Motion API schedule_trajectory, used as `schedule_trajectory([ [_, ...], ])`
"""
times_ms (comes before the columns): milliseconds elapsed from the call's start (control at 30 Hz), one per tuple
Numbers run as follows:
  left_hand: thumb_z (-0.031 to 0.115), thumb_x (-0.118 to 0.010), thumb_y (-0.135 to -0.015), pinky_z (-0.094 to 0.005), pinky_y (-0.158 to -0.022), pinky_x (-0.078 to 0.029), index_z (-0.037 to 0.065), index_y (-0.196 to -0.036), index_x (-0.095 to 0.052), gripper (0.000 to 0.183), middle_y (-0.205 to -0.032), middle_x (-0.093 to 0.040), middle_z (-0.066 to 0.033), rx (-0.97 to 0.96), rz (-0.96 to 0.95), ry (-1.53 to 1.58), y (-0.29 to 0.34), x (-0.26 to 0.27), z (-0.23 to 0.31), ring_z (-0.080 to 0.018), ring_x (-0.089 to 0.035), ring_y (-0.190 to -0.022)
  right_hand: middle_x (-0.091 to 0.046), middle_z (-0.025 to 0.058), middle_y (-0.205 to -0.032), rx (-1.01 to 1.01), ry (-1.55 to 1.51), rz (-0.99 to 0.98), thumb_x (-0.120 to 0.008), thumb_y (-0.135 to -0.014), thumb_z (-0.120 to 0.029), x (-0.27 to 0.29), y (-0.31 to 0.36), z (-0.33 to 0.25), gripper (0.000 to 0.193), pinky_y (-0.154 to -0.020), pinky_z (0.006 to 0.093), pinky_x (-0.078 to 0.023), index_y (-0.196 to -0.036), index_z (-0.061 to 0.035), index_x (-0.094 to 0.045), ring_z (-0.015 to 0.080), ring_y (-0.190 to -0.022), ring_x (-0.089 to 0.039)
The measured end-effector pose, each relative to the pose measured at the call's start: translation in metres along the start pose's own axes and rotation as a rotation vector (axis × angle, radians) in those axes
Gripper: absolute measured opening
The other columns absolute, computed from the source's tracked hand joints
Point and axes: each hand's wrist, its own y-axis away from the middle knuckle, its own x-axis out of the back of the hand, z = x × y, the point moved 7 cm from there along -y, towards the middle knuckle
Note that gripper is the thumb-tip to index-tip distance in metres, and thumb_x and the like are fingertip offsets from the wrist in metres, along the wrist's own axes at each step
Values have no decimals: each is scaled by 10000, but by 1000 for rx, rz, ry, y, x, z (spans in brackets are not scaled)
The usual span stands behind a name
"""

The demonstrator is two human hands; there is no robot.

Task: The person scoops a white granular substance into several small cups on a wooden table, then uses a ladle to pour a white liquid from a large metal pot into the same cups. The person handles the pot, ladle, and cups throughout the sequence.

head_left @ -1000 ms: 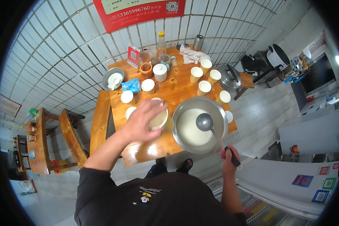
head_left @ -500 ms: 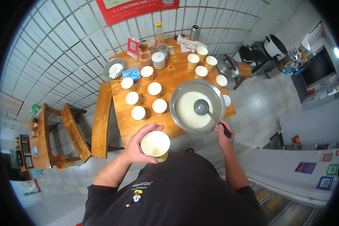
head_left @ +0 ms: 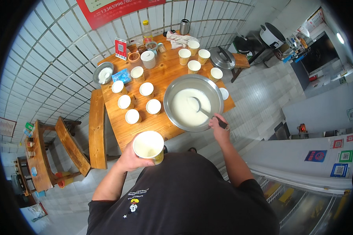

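My left hand is wrapped round a paper cup, which it holds in front of my body, just off the table's near edge. Pale residue or liquid shows inside that cup. With my right hand I grip the dark handle of a ladle. The ladle's bowl is sunk in the white liquid, so only part of its rim shows. A large steel basin contains the liquid. Left of the basin stand several filled paper cups; several more cups stand beyond it.
On the wooden table are a steel bowl with white contents, a blue packet, a lidded white jar, a bottle and a cloth. A lidded pot stands right; a bench lies left.
The ladle's bowl has dipped into the white liquid; before, it was above or at the surface. The view has shifted, and the cup stays in my left hand.
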Motion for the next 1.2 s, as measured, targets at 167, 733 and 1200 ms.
schedule_trajectory([
  [167,262,-964,-644,-387,-1079,-440,9,-1412,-461,952,-1320,-554,-125,-156,156,-441,-33,17,14,-268,-560,-1250,-732,153,-950,-169,-126,147,-602,-1015,-211,17,-5,4,356,-654,275,-542,-1288,17,-599,159,-731,-694],
  [733,265,-887,-741,-439,-1039,-489,54,-1357,-531,742,-1284,-564,-173,-180,279,-841,-190,-33,-45,-365,-563,-1230,-730,149,-942,44,-120,156,-567,-1018,-234,37,35,-151,419,-682,293,-545,-1318,58,-550,174,-752,-694],
  [1200,359,-855,-771,-437,-1028,-496,49,-1363,-521,747,-1286,-565,-168,37,346,-906,-214,-52,-48,-348,-574,-1227,-729,158,-994,111,-2,62,-546,-1045,-182,28,53,-167,374,-750,298,-566,-1337,52,-553,178,-810,-704],
])
